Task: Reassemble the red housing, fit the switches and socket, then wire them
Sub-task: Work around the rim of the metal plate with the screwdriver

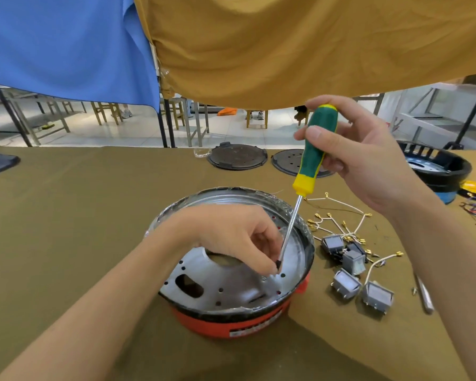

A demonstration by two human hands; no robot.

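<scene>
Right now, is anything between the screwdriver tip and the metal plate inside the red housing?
Only the left hand: its fingers pinch around the screwdriver tip just above the metal plate. Whether they hold a screw cannot be seen.

Housing (pixel 231 320) sitting mid-worktop (pixel 66 215), near the front edge.
Switches (pixel 352 268) and wires (pixel 341 224) lying just right of it; two discs (pixel 237 156) resting behind; a tub (pixel 440 166) sitting far right.

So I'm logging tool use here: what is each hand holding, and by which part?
Right hand grips the screwdriver by its green handle. Left hand pinches at its tip; what it holds is hidden.
</scene>
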